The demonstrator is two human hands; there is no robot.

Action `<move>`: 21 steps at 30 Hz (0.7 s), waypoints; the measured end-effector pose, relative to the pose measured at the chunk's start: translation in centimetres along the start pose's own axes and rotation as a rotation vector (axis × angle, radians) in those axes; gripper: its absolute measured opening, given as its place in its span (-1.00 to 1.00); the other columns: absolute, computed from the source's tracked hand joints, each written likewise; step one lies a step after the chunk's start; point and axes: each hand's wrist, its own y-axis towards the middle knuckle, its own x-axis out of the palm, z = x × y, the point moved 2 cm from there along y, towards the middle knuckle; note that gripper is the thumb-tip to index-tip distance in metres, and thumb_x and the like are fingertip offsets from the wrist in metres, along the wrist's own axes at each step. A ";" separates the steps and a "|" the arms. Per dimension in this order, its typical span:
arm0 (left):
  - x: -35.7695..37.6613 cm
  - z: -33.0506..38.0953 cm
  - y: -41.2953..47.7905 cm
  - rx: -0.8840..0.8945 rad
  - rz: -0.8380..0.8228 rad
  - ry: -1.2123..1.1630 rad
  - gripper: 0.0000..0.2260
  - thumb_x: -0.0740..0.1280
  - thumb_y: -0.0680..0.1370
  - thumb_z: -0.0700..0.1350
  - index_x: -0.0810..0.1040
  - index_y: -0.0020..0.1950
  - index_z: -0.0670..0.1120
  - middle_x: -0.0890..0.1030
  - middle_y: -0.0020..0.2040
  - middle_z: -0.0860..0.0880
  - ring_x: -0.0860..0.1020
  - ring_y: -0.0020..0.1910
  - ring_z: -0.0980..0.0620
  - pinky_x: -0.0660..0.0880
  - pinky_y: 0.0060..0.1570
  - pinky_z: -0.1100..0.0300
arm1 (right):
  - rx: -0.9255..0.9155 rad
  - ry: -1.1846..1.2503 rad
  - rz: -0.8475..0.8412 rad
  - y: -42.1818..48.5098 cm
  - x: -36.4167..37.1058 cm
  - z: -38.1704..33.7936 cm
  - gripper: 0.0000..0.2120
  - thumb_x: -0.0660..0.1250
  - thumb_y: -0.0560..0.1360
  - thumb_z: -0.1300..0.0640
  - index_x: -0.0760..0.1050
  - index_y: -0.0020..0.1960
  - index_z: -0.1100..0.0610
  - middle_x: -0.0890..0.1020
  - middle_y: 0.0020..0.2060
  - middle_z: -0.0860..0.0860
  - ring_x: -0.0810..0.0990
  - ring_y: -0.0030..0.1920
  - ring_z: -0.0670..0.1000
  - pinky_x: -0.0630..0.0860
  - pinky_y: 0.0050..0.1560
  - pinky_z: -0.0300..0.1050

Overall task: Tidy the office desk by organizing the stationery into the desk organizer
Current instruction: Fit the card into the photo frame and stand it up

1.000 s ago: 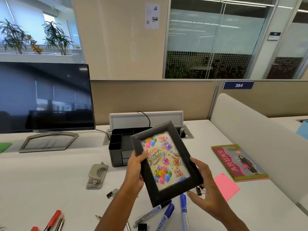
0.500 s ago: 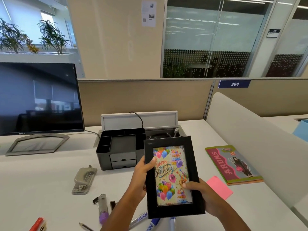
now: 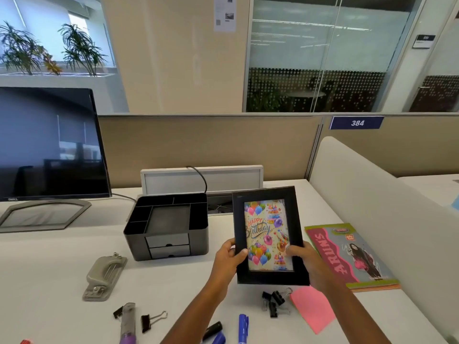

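desk [image 3: 62, 264]: white, holds everything below
monitor [image 3: 47, 145]: dark screen, far left, on a grey stand
divider [image 3: 372, 207]: white panel along the right edge of the desk
cable box [image 3: 201, 178]: grey, lid raised, behind the organizer; a black cable runs into it and the frame covers its right end
organizer [image 3: 198, 234]: black, centre of the desk, two small drawers pushed in at the front; compartments that show hold nothing
frame [image 3: 263, 193]: black, birthday picture, held upright just right of the organizer; cannot tell if its bottom edge touches the desk
notebook [image 3: 352, 254]: green and pink cover, flat, right of the frame, partly behind the right hand
punch [image 3: 105, 275]: grey hole punch, flat, front-left of the organizer
pink note [image 3: 313, 309]: flat, below the frame, beside the notebook's near corner
left hand [image 3: 227, 256]: grips the frame's left edge, thumb on the front
right hand [image 3: 308, 261]: grips the frame's lower right edge, thumb on the glass
clip pile [image 3: 274, 302]: black binder clips bunched between the forearms, touching the pink note
tube [image 3: 128, 324]: clear with a purple end, near edge, left
blue marker [image 3: 243, 328]: near edge, between the forearms
lone clip [image 3: 149, 321]: black, just right of the tube
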 end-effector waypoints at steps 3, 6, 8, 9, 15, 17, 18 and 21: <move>0.6 0.3 1.7 0.019 0.005 0.073 -0.75 0.21 0.58 -0.22 0.34 0.24 -0.09 0.54 0.12 -0.07 0.54 0.04 0.05 0.57 -0.19 0.33 | 0.000 0.002 0.013 2.3 -1.3 0.1 -0.76 0.30 0.26 0.37 0.50 -0.07 0.25 0.70 -0.29 0.08 0.68 -0.21 0.12 0.61 -0.29 -0.12; 1.1 0.6 3.4 0.041 0.030 0.140 -0.70 0.20 0.58 -0.26 0.32 0.30 -0.16 0.52 0.23 -0.14 0.51 0.07 0.05 0.56 -0.04 0.21 | -0.014 -0.009 0.022 4.2 -2.3 0.5 -0.78 0.30 0.23 0.37 0.49 -0.13 0.23 0.67 -0.34 0.02 0.64 -0.18 0.13 0.58 -0.28 -0.12; 1.4 0.5 4.4 0.058 0.045 0.172 -0.70 0.20 0.57 -0.28 0.32 0.30 -0.18 0.50 0.26 -0.17 0.50 0.09 0.05 0.55 0.04 0.13 | -0.006 -0.001 0.016 5.1 -2.9 0.8 -0.67 0.29 0.16 0.32 0.50 -0.07 0.23 0.69 -0.27 0.03 0.66 -0.13 0.12 0.59 -0.21 -0.08; 1.5 0.4 4.8 0.064 0.051 0.184 -0.70 0.20 0.57 -0.29 0.33 0.30 -0.19 0.49 0.27 -0.18 0.50 0.12 0.04 0.54 0.06 0.10 | 0.000 0.003 0.010 5.4 -3.1 1.0 -0.64 0.28 0.16 0.32 0.51 -0.04 0.23 0.70 -0.25 0.03 0.67 -0.13 0.10 0.60 -0.22 -0.08; 2.3 -0.9 6.3 0.071 0.113 0.228 -0.71 0.22 0.56 -0.29 0.36 0.28 -0.19 0.49 0.27 -0.17 0.46 0.08 0.07 0.52 0.12 0.07 | 0.031 -0.024 0.024 7.1 -4.5 2.2 -0.66 0.27 0.16 0.30 0.51 -0.07 0.24 0.64 -0.15 0.11 0.65 -0.09 0.10 0.59 -0.19 -0.11; 2.5 -1.3 6.6 0.068 0.136 0.223 -0.72 0.23 0.56 -0.29 0.36 0.27 -0.19 0.50 0.26 -0.17 0.46 0.07 0.08 0.52 0.11 0.09 | 0.042 -0.035 0.022 7.5 -4.6 2.4 -0.68 0.27 0.15 0.30 0.50 -0.08 0.25 0.64 -0.15 0.13 0.65 -0.09 0.11 0.60 -0.17 -0.10; 2.6 -1.4 6.8 0.069 0.143 0.219 -0.72 0.23 0.56 -0.29 0.37 0.27 -0.20 0.51 0.25 -0.18 0.46 0.07 0.07 0.52 0.10 0.09 | 0.048 -0.031 0.021 7.6 -4.6 2.4 -0.69 0.26 0.15 0.31 0.50 -0.10 0.25 0.66 -0.18 0.10 0.66 -0.12 0.08 0.61 -0.21 -0.12; 2.7 -1.6 7.2 0.076 0.161 0.212 -0.71 0.23 0.56 -0.29 0.37 0.27 -0.20 0.51 0.24 -0.17 0.47 0.06 0.08 0.53 0.09 0.09 | 0.076 -0.007 0.027 8.1 -5.0 2.7 -0.74 0.28 0.18 0.34 0.50 -0.13 0.24 0.69 -0.25 0.07 0.68 -0.19 0.03 0.60 -0.31 -0.18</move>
